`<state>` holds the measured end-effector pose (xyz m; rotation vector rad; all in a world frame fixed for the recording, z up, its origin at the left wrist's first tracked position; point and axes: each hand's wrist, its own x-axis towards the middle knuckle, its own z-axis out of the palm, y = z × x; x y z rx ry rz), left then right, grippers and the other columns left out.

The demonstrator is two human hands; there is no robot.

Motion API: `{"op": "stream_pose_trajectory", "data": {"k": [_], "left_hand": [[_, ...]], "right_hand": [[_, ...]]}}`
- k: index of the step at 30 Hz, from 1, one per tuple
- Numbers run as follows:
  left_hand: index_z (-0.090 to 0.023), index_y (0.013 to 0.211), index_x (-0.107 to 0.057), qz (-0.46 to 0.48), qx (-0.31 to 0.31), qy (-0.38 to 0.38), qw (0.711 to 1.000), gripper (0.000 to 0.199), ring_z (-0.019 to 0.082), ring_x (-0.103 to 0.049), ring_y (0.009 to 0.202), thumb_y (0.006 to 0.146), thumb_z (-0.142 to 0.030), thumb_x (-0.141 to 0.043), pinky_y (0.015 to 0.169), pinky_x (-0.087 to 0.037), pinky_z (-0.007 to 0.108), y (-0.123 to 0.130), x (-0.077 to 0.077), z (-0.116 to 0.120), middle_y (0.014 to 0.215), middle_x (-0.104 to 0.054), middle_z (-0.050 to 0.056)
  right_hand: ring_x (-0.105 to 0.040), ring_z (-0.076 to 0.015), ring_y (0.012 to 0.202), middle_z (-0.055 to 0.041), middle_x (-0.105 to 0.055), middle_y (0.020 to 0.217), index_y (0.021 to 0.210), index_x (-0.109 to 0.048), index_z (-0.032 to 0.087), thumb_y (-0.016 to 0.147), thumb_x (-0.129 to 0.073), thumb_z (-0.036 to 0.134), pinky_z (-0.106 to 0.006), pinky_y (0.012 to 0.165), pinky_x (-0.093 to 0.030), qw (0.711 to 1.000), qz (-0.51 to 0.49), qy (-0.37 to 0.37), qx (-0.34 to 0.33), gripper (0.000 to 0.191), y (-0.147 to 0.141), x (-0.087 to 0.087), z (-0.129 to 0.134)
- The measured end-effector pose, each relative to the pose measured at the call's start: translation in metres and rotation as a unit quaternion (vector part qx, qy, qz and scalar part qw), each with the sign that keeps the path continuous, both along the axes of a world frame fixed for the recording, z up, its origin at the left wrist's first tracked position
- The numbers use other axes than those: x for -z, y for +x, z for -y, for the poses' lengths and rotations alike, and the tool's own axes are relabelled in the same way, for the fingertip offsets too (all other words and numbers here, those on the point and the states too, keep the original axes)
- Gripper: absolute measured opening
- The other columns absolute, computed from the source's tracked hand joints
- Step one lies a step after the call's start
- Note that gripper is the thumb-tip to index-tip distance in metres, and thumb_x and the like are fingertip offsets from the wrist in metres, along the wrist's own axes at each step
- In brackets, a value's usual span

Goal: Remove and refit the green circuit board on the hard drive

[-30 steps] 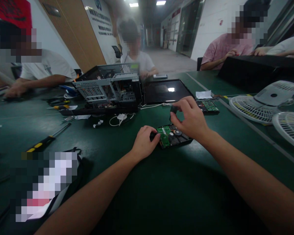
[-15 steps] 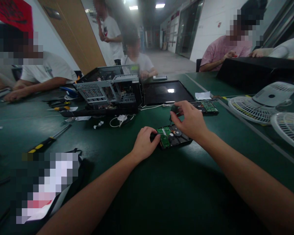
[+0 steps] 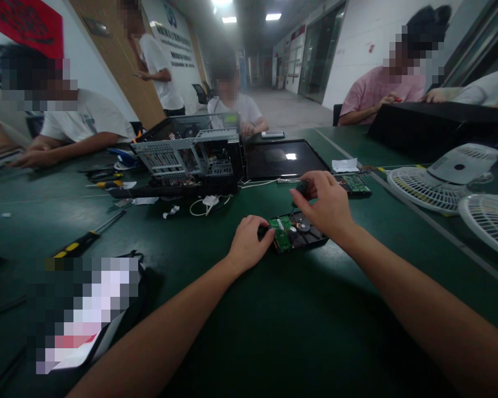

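A hard drive (image 3: 297,231) lies on the green table, its green circuit board and round motor hub facing up. My left hand (image 3: 251,239) grips the drive's left end between thumb and fingers. Over the drive's far side, my right hand (image 3: 326,202) is closed round the dark handle of a small screwdriver (image 3: 301,189). Its thin shaft points down to the drive near the board's edge; the tip is too small to make out. Just beyond my right hand lies a second hard drive (image 3: 357,185), partly covered by that hand.
An opened computer case (image 3: 186,157) and a black flat panel (image 3: 284,157) stand farther back. White fan grilles (image 3: 423,179) are at the right. A yellow-black screwdriver (image 3: 85,239) and a pouch (image 3: 136,276) lie at the left. Several people sit around the table; one stands behind.
The view has shifted slightly, so most things appear a little to the right. Both hands keep their hold on the drive and the screwdriver. The standing person has moved left.
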<state>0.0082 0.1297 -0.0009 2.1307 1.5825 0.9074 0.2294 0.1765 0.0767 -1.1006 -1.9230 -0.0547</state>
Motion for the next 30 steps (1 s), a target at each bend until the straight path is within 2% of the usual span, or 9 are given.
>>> {"op": "stream_pose_trajectory", "data": {"k": [6,12,15,17,19,21,24,27,30], "left_hand": [[-0.021,0.106,-0.065,-0.005,-0.001,0.006,1.0,0.016,0.026,-0.062,0.108,0.097,-0.034,-0.064,0.097,-0.051,0.044,0.001,0.001,0.0,0.111,-0.067,0.008],[-0.021,0.105,-0.066,0.001,-0.006,0.007,1.0,0.014,0.026,-0.062,0.107,0.097,-0.032,-0.064,0.098,-0.052,0.044,0.002,-0.001,0.002,0.11,-0.068,0.007],[-0.022,0.106,-0.066,0.005,-0.009,-0.004,1.0,0.015,0.027,-0.063,0.108,0.098,-0.034,-0.062,0.096,-0.053,0.045,0.003,-0.004,0.004,0.111,-0.068,0.008],[-0.022,0.109,-0.065,0.011,-0.01,-0.01,1.0,0.018,0.027,-0.063,0.108,0.099,-0.036,-0.061,0.095,-0.053,0.045,0.003,-0.005,0.005,0.113,-0.068,0.009],[-0.021,0.113,-0.064,0.018,-0.011,-0.014,1.0,0.022,0.027,-0.063,0.11,0.099,-0.038,-0.06,0.096,-0.054,0.045,0.003,-0.005,0.006,0.115,-0.068,0.009],[-0.021,0.119,-0.062,0.02,-0.015,-0.016,1.0,0.028,0.028,-0.063,0.113,0.1,-0.041,-0.059,0.098,-0.053,0.046,0.004,-0.006,0.006,0.119,-0.067,0.01],[-0.018,0.133,-0.057,-0.007,-0.011,-0.011,1.0,0.046,0.031,-0.059,0.123,0.099,-0.049,-0.058,0.106,-0.05,0.049,0.008,-0.01,0.008,0.131,-0.062,0.015],[-0.017,0.145,-0.05,-0.077,0.019,0.008,0.997,0.069,0.037,-0.052,0.133,0.094,-0.063,-0.06,0.113,-0.044,0.056,0.016,-0.017,0.013,0.144,-0.054,0.019],[-0.019,0.153,-0.044,-0.128,0.07,0.027,0.989,0.089,0.042,-0.043,0.143,0.085,-0.072,-0.068,0.119,-0.036,0.06,0.028,-0.023,0.014,0.154,-0.047,0.02]], "right_hand": [[-0.061,-0.022,0.082,-0.0089,-0.061,0.105,0.113,-0.061,0.023,0.091,-0.064,0.032,-0.04,0.076,-0.054,0.999,-0.009,0.027,0.013,0.025,0.004,-0.009,0.003],[-0.063,-0.0247,0.085,-0.0106,-0.065,0.105,0.116,-0.063,0.022,0.09,-0.067,0.037,-0.041,0.076,-0.055,0.996,-0.007,0.07,0.047,0.03,0.013,-0.036,0.008],[-0.064,-0.026,0.082,-0.0109,-0.068,0.1,0.116,-0.066,0.023,0.089,-0.068,0.038,-0.043,0.075,-0.054,0.996,-0.002,0.058,0.068,0.031,0.022,-0.051,0.007],[-0.065,-0.026,0.079,-0.0101,-0.069,0.096,0.113,-0.07,0.023,0.088,-0.069,0.037,-0.044,0.075,-0.054,0.997,0.022,0.022,0.064,0.028,0.032,-0.055,0.008],[-0.067,-0.0258,0.077,-0.0087,-0.071,0.094,0.111,-0.073,0.024,0.088,-0.069,0.037,-0.045,0.074,-0.054,0.997,0.045,-0.043,0.056,0.027,0.043,-0.05,0.014],[-0.069,-0.0258,0.079,-0.0088,-0.074,0.097,0.112,-0.074,0.024,0.088,-0.067,0.04,-0.043,0.072,-0.054,0.987,0.054,-0.141,0.047,0.029,0.057,-0.037,0.026],[-0.071,-0.0257,0.08,-0.011,-0.076,0.103,0.114,-0.073,0.021,0.09,-0.064,0.041,-0.041,0.07,-0.056,0.953,0.042,-0.293,0.069,0.032,0.078,-0.012,0.05],[-0.073,-0.0272,0.089,-0.0145,-0.075,0.114,0.119,-0.071,0.019,0.091,-0.062,0.04,-0.042,0.074,-0.058,0.926,0.041,-0.363,0.091,0.036,0.096,0.009,0.066],[-0.072,-0.0283,0.097,-0.0163,-0.073,0.119,0.121,-0.07,0.017,0.089,-0.065,0.04,-0.043,0.08,-0.058,0.909,0.068,-0.402,0.087,0.04,0.104,0.02,0.069]]}}
